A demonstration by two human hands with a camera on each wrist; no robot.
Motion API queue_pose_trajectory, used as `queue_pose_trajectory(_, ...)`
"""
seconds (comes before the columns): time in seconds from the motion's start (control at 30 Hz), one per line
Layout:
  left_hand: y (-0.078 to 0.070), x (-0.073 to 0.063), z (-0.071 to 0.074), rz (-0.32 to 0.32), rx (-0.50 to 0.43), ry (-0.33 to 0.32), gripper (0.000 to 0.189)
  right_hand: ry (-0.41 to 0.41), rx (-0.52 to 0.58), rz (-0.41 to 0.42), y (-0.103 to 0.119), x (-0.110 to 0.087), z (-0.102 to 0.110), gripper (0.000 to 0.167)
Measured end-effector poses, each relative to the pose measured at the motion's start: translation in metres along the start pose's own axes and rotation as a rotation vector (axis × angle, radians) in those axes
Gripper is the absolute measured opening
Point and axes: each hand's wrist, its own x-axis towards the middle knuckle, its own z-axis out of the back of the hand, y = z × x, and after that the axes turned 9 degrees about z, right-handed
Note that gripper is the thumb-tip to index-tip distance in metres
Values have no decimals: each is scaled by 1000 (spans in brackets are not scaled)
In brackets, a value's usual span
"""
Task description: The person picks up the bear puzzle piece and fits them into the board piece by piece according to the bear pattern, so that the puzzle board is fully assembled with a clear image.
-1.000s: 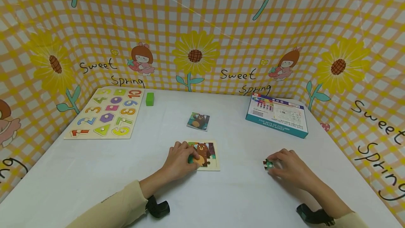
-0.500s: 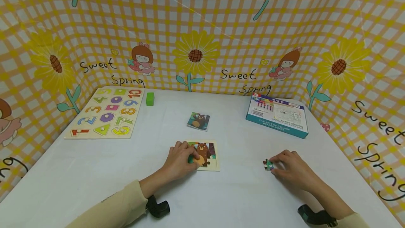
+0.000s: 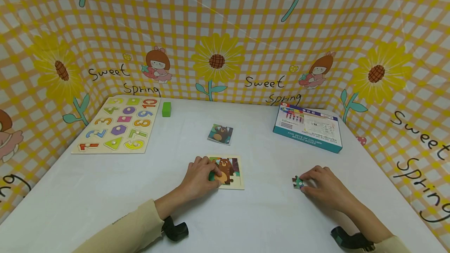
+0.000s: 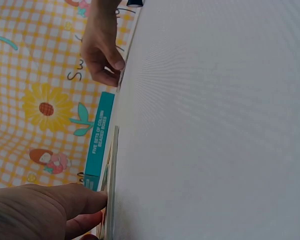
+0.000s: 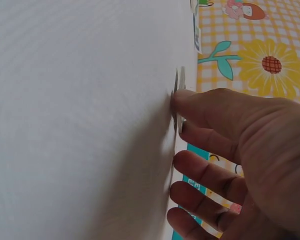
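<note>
In the head view a bear jigsaw puzzle [image 3: 226, 170] in a pale wooden frame lies at the middle of the table. My left hand [image 3: 200, 177] holds it at its left side, fingers bent and thumb down on it, covering that part. A gap shows at the picture's lower right. Farther right, my right hand [image 3: 325, 187] pinches a small green and brown jigsaw piece [image 3: 298, 182] between thumb and forefinger. In the right wrist view the piece [image 5: 181, 82] is edge-on at the white surface, the other fingers spread below. The left wrist view shows the puzzle frame [image 4: 113, 165] edge-on beside my thumb.
A bear picture card or small stack [image 3: 220, 134] lies behind the puzzle. A teal-edged box [image 3: 307, 128] stands at the back right. At the back left lie a number-and-shape board [image 3: 117, 126] and a green block [image 3: 166, 109]. Patterned cloth [image 3: 218, 22] walls the table.
My right fingers have shifted slightly right on the jigsaw piece, so more of it shows. The left hand and the puzzle stay in place.
</note>
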Motion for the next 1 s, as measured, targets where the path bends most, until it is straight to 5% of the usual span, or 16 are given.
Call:
queue_pose_trajectory(0.47, 0, -1, 1, 16, 7, -1, 12, 15, 49, 64, 30, 22, 4, 25)
queue_pose_trajectory(1.0, -1, -1, 0, 19, 3, -3, 12, 26, 67, 202, 80, 59, -22, 23)
